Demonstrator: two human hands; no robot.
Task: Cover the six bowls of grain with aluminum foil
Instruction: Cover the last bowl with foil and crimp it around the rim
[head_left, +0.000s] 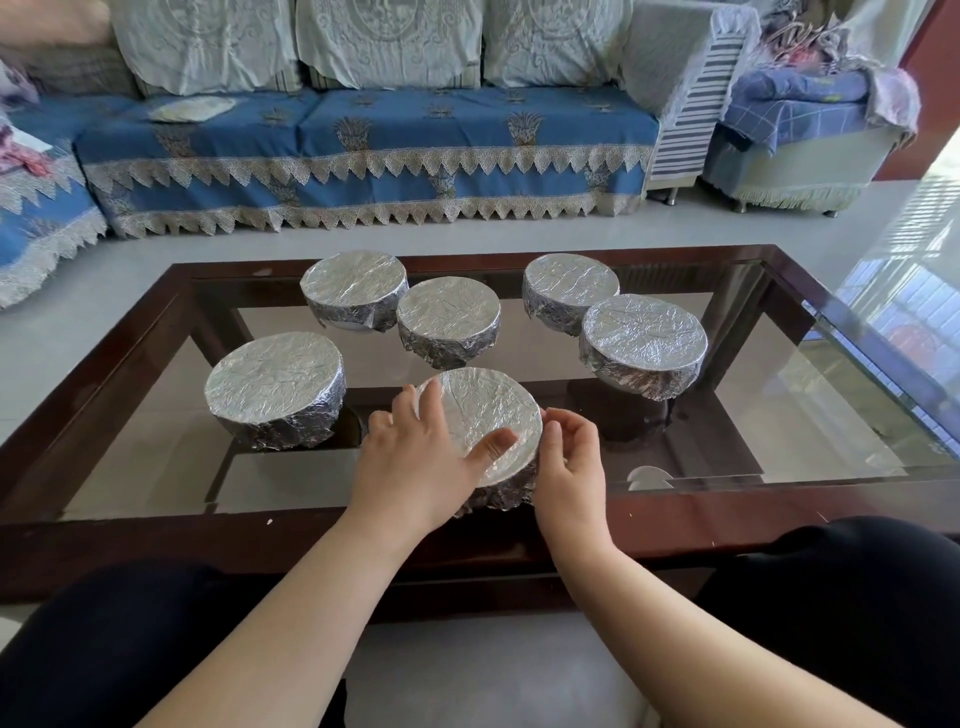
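— Foil everywhere: all six bowls on the glass bench (779, 415) show a crinkled silver top, so I'd judge the covering nearly finished.

— Where do they sit?

— Two toward the far edge, left of middle: the far-left bowl (355, 289) and the middle bowl (449, 318). Two toward the far right: the far-right bowl (569, 285) with the right bowl (644, 343) just in front of it. The left bowl (275, 387) is toward the left edge, and the near bowl (488, 415) is close to the near edge, in the middle.

— And the hands?

— Both on the near bowl. The left hand (415, 457) lies spread over its left side, thumb pressed flat on the foil top. The right hand (569, 457) is curled against its right rim, fingertips on the foil there; it looks like pressing the edge down.

— What's left?

— Probably only snugging this last skirt, which looks rumpled at the near side. The other five look wrapped down their sides. The grain is hidden.
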